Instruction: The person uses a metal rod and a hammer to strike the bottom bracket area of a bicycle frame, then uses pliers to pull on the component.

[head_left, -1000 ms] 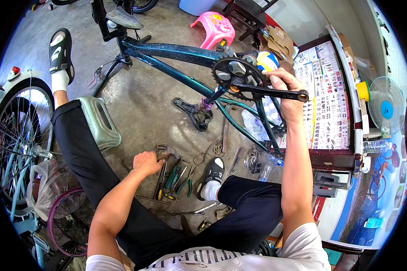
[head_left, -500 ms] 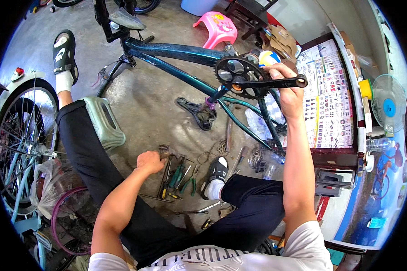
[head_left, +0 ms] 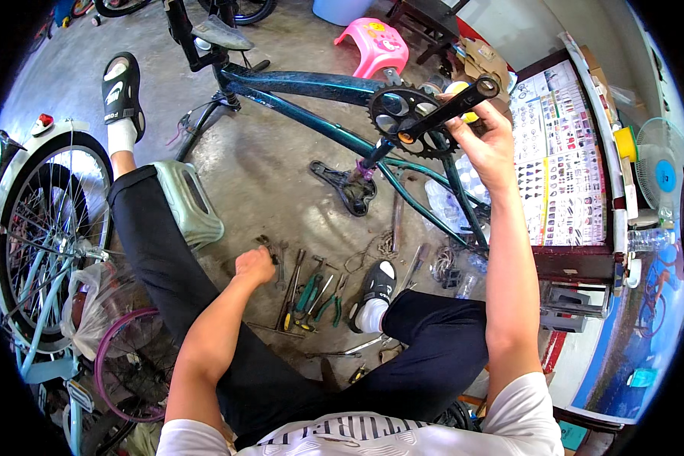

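My right hand [head_left: 486, 144] is shut on the black crank arm [head_left: 460, 106], which slopes up to the right across the toothed chainring [head_left: 391, 106] of a dark teal bicycle frame [head_left: 311, 91]. My left hand [head_left: 254, 266] is low over the concrete floor, closed around a metal tool [head_left: 265, 242] whose head pokes out past the fingers; its exact kind is hard to tell. Beside it lie wrenches, screwdrivers [head_left: 289, 304] and green-handled pliers [head_left: 328, 308]. A bicycle saddle [head_left: 342, 186] lies on the floor under the frame.
A pale plastic stool [head_left: 205, 220] is beside my left leg. At left stand a bicycle wheel [head_left: 45, 175] and purple rim [head_left: 106, 365]. A pink stool [head_left: 365, 42] is behind the frame. On the right are a printed board [head_left: 555, 190] and fan [head_left: 665, 152].
The crank arm has turned from level to sloping upward, my right hand moving with it. My left hand has shifted slightly among the tools. The view has moved slightly.
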Action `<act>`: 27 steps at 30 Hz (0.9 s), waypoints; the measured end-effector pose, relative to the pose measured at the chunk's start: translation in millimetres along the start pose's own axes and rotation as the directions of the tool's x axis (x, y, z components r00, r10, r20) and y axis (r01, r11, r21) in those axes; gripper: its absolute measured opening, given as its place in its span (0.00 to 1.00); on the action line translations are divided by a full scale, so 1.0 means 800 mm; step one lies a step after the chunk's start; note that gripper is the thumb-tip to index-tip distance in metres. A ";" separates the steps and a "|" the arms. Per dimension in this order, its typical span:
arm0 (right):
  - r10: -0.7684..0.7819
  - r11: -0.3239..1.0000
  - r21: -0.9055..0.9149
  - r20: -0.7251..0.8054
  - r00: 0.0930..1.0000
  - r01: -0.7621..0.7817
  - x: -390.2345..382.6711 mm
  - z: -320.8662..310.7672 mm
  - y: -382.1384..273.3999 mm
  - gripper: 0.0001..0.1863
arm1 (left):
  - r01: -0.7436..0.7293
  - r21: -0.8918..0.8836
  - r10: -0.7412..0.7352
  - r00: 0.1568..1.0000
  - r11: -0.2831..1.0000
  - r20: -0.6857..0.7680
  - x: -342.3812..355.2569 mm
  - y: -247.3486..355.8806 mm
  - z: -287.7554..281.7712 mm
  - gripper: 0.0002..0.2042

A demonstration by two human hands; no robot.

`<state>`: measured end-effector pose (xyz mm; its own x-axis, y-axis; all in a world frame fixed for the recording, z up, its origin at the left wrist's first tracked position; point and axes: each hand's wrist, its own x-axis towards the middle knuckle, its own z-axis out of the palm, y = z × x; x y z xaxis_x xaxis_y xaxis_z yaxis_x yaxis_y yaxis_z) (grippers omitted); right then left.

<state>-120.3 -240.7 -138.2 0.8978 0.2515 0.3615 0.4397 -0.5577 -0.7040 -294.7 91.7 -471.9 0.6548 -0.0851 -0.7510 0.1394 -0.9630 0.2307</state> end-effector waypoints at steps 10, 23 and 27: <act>0.005 1.000 0.027 -0.178 0.984 0.000 0.001 0.022 -0.001 0.07 | 0.013 0.033 -0.014 0.999 0.999 0.030 0.008 -0.001 0.001 0.22; -0.071 0.981 -0.188 -0.133 0.989 0.045 0.010 0.017 -0.003 0.07 | 0.010 -0.034 -0.011 1.000 0.999 -0.018 0.006 -0.001 -0.001 0.19; -0.085 0.959 -0.277 -0.088 0.993 0.058 0.013 0.014 0.006 0.07 | 0.005 -0.006 -0.005 0.999 1.000 -0.049 0.010 -0.007 0.008 0.17</act>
<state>-108.2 -231.7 -144.9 0.8516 0.2277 0.4722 0.4667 -0.7393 -0.4853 -295.0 95.0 -482.9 0.6894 -0.0679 -0.7212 0.1470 -0.9618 0.2311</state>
